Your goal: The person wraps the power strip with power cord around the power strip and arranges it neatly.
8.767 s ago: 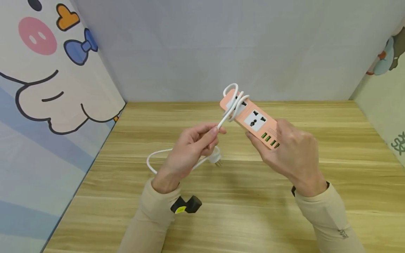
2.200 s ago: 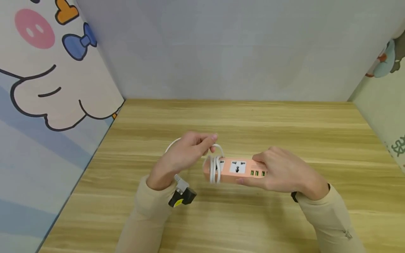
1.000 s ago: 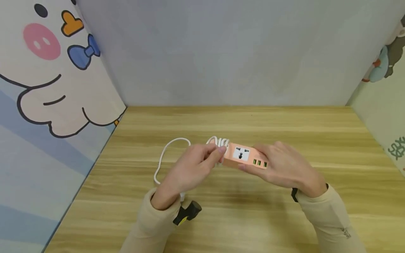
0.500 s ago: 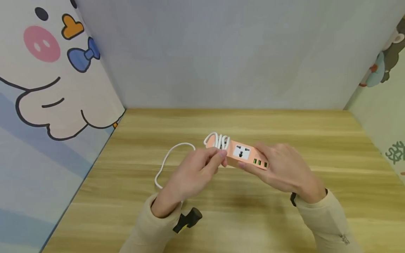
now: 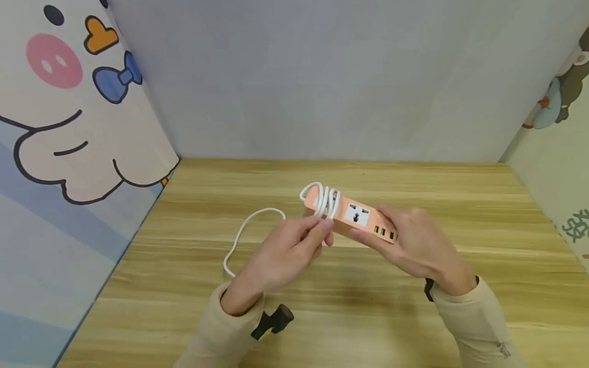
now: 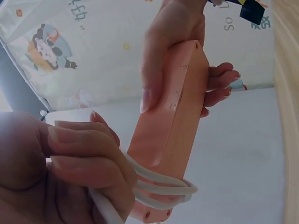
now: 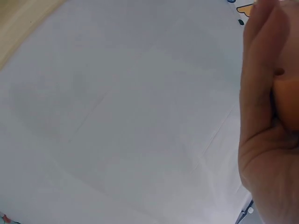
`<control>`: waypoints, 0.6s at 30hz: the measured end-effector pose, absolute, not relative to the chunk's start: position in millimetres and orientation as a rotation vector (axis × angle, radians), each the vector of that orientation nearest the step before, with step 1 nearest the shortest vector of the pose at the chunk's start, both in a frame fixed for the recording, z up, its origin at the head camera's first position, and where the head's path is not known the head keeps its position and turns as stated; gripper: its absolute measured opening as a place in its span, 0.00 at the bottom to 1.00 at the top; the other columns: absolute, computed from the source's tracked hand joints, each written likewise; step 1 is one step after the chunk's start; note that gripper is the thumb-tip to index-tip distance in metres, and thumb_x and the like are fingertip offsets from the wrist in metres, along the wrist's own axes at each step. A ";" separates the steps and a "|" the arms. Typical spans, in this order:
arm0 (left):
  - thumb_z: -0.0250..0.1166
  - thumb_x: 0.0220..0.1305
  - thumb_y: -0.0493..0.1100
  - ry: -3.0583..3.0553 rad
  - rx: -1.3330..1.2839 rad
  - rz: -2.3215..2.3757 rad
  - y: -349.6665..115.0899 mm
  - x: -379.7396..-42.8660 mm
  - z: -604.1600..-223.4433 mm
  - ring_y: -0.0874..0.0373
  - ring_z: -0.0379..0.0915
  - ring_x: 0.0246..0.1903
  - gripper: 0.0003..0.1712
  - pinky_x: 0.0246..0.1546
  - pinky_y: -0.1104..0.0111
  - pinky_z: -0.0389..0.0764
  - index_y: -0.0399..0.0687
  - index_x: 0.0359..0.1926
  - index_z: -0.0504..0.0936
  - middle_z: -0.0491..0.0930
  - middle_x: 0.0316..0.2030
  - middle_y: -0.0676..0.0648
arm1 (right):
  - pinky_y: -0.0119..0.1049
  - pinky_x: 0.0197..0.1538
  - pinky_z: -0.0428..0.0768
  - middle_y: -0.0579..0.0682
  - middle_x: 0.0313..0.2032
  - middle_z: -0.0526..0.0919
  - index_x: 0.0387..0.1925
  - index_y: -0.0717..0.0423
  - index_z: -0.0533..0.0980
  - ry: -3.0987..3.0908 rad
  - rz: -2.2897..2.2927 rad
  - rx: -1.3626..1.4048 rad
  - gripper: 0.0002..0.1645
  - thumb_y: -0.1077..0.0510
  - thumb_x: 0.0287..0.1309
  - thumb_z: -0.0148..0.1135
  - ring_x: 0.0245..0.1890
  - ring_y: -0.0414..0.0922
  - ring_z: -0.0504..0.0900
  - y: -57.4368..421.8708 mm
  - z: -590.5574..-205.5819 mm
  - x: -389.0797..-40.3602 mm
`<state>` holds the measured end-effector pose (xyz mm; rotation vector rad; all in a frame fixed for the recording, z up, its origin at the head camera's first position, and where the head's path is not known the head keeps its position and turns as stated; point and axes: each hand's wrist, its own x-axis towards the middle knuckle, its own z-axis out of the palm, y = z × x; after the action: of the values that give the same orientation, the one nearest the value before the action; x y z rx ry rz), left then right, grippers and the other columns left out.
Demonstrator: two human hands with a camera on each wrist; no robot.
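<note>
Standing along the left edge of the desk (image 5: pixel 368 332), a cartoon-printed panel (image 5: pixel 133 122) is showing a pink snout and a blue bow. To its right, a white cord (image 5: pixel 240 231) is curving in a wide loop over the left half of the desk and is passing out of sight behind the left hand (image 5: pixel 285 250). That hand is pinching the cord between thumb and fingers, right beside the power strip (image 5: pixel 342 212); a black device (image 5: pixel 272 322) is sitting at its wrist, by the beige sleeve (image 5: pixel 230 322).

The orange power strip is hanging in the hands above the middle of the desk, its left end pointing toward the back left corner and its right end slanting toward the front edge. Several turns of the cord are wrapping around that left end, crossing one socket. Farther right, a second socket (image 5: pixel 363 217) is facing up uncovered, followed by a row of USB ports (image 5: pixel 383 232).

The right hand (image 5: pixel 416 243) is gripping the strip's right end, its thumb lying along the side nearer the front edge. Beyond the desk's right edge, a pale green panel (image 5: pixel 552 174) is rising.
</note>
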<state>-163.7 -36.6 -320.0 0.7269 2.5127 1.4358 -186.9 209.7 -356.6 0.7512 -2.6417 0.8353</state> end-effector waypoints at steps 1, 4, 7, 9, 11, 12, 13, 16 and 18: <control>0.46 0.82 0.48 2.480 0.731 1.444 -36.7 -165.3 -319.3 0.62 0.57 0.13 0.19 0.17 0.72 0.61 0.48 0.36 0.79 0.64 0.15 0.53 | 0.29 0.21 0.68 0.37 0.17 0.72 0.36 0.50 0.78 -2.632 0.843 0.750 0.17 0.43 0.61 0.70 0.15 0.32 0.67 210.7 -356.4 -187.3; 0.44 0.83 0.46 2.397 0.771 1.445 -38.2 -169.9 -317.2 0.60 0.61 0.14 0.19 0.18 0.71 0.66 0.46 0.38 0.79 0.66 0.16 0.51 | 0.29 0.21 0.68 0.38 0.17 0.72 0.37 0.50 0.79 -2.607 0.849 0.750 0.16 0.44 0.61 0.70 0.15 0.32 0.67 213.2 -354.9 -187.8; 0.43 0.83 0.45 2.319 0.810 1.434 -41.8 -172.8 -317.3 0.60 0.62 0.16 0.20 0.20 0.71 0.68 0.43 0.40 0.79 0.67 0.17 0.51 | 0.29 0.20 0.67 0.38 0.16 0.72 0.35 0.50 0.79 -2.603 0.840 0.755 0.16 0.43 0.60 0.71 0.14 0.32 0.67 214.5 -354.4 -187.4; 0.42 0.83 0.44 2.255 0.854 1.441 -44.9 -174.7 -318.0 0.60 0.62 0.17 0.20 0.21 0.71 0.69 0.40 0.42 0.79 0.67 0.18 0.50 | 0.29 0.21 0.67 0.38 0.16 0.72 0.35 0.50 0.79 -2.598 0.843 0.757 0.16 0.44 0.60 0.71 0.14 0.32 0.67 214.9 -354.0 -187.6; 0.41 0.83 0.42 2.192 0.904 1.455 -47.8 -177.2 -319.3 0.60 0.62 0.18 0.21 0.22 0.71 0.69 0.38 0.43 0.78 0.67 0.19 0.50 | 0.29 0.20 0.67 0.37 0.16 0.72 0.34 0.49 0.78 -2.579 0.851 0.756 0.15 0.44 0.59 0.72 0.14 0.32 0.67 215.4 -352.8 -188.3; 0.41 0.83 0.41 2.162 0.929 1.462 -49.1 -178.7 -319.9 0.60 0.62 0.18 0.20 0.23 0.71 0.69 0.38 0.43 0.78 0.67 0.19 0.50 | 0.29 0.21 0.68 0.37 0.16 0.72 0.34 0.49 0.78 -2.566 0.856 0.756 0.15 0.45 0.58 0.72 0.14 0.32 0.67 215.9 -352.1 -188.6; 0.41 0.83 0.41 2.128 0.953 1.471 -50.6 -180.3 -320.8 0.60 0.62 0.19 0.20 0.24 0.70 0.69 0.37 0.43 0.78 0.67 0.19 0.50 | 0.29 0.21 0.68 0.37 0.17 0.72 0.34 0.49 0.78 -2.551 0.860 0.756 0.14 0.45 0.58 0.73 0.15 0.32 0.67 216.4 -351.4 -188.8; 0.41 0.82 0.40 2.050 0.999 1.480 -54.4 -185.6 -325.5 0.59 0.63 0.20 0.19 0.25 0.69 0.70 0.38 0.43 0.78 0.67 0.20 0.49 | 0.30 0.21 0.67 0.36 0.16 0.71 0.32 0.48 0.78 -2.517 0.858 0.748 0.14 0.46 0.56 0.74 0.14 0.33 0.66 218.0 -351.0 -189.2; 0.41 0.82 0.40 1.987 1.008 1.485 -56.8 -190.2 -330.0 0.59 0.64 0.20 0.19 0.26 0.68 0.70 0.37 0.44 0.78 0.68 0.20 0.49 | 0.30 0.21 0.67 0.36 0.17 0.71 0.32 0.48 0.78 -2.509 0.857 0.743 0.14 0.47 0.55 0.75 0.14 0.33 0.66 218.9 -352.9 -188.6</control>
<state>-190.2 -56.8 -330.0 1.0079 1.9874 1.4852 -188.6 218.9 -352.9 0.7432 -2.5092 0.8572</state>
